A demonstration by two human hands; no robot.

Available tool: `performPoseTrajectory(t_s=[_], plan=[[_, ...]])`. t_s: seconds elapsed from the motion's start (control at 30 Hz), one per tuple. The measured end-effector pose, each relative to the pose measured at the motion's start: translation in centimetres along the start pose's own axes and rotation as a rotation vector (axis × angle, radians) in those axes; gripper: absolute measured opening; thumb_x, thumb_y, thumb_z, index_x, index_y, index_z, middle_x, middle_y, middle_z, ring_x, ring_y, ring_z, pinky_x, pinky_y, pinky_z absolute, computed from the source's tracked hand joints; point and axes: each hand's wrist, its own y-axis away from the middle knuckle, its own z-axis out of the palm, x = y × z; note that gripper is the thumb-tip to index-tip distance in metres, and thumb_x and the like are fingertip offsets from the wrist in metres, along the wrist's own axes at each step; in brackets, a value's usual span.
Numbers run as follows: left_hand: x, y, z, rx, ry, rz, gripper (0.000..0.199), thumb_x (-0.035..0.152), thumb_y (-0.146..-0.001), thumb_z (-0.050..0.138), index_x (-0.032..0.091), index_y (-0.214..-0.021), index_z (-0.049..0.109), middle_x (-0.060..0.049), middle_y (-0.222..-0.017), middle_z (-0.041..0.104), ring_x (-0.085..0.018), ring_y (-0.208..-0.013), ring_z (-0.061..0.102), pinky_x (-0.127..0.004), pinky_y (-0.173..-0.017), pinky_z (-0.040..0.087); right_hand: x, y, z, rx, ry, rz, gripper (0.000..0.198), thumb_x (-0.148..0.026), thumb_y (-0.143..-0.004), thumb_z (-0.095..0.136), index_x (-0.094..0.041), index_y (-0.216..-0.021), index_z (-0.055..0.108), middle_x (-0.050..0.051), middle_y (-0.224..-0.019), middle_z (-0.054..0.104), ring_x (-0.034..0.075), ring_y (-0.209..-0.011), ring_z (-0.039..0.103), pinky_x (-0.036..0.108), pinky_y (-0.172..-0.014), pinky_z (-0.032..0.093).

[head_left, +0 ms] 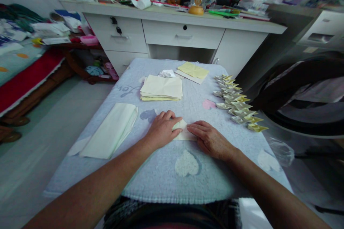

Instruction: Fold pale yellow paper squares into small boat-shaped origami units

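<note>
A small pale sheet of paper (185, 135), partly folded to a peak, lies flat on the cloth-covered table between my hands. Over its left side is my left hand (164, 128), fingers curled and the thumb pressing the paper. My right hand (211, 139) has its fingers held together, their tips pressing the paper's right edge. Part of the sheet is hidden under both hands. Beyond them sits a stack of cream and yellow paper (161, 87). Several folded paper boats (238, 105), white and yellow, stand in rows along the table's right side.
A long folded pale green paper (111, 130) lies at the left. Yellow and white sheets (192, 71) and a crumpled white tissue (167, 73) are at the back. A white desk (172, 19) with cluttered top stands behind; a washing machine (319, 43) is right.
</note>
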Motion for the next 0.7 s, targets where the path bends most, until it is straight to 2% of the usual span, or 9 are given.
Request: performPoseTrajectory(t_s=[0.17,0.43,0.6,0.7], plan=[[0.0,0.0,0.0,0.001,-0.004,0.002,0.040,0.038,-0.085,0.060,0.027,-0.123,0.059,-0.006,-0.110,0.053,-0.023,-0.097,0.048,-0.038,-0.089,0.041,0.2,1.1,-0.4,-0.053,0.115,-0.034,0.054,0.001,-0.074,0.045,-0.011,-0.126,0.054,0.014,-0.126,0.062,0.024,-0.113,0.054,0.044,-0.097,0.047],[-0.1,0.0,-0.1,-0.005,-0.002,0.003,0.041,0.038,-0.085,0.060,0.026,-0.124,0.059,-0.006,-0.111,0.053,-0.023,-0.098,0.048,-0.038,-0.090,0.041,0.2,3.1,-0.9,-0.102,0.278,-0.076,0.045,-0.007,-0.085,0.046,-0.013,-0.129,0.054,0.011,-0.131,0.060,0.026,-0.113,0.054,0.045,-0.095,0.046],[-0.1,0.1,-0.1,-0.008,-0.007,-0.001,0.041,0.037,-0.085,0.060,0.026,-0.124,0.058,-0.005,-0.111,0.053,-0.023,-0.098,0.047,-0.038,-0.091,0.040,-0.4,4.1,-1.7,-0.108,0.278,-0.064,0.047,-0.005,-0.083,0.045,-0.014,-0.129,0.054,0.010,-0.130,0.061,0.025,-0.111,0.055,0.044,-0.095,0.045],[0.0,0.1,0.0,0.001,-0.010,0.000,0.040,0.036,-0.085,0.060,0.027,-0.125,0.058,-0.005,-0.111,0.053,-0.023,-0.099,0.047,-0.038,-0.091,0.040,-1.0,3.7,-2.4,-0.103,0.182,-0.035,0.044,-0.005,-0.079,0.047,-0.014,-0.121,0.058,0.011,-0.119,0.065,0.024,-0.102,0.058,0.042,-0.092,0.046]])
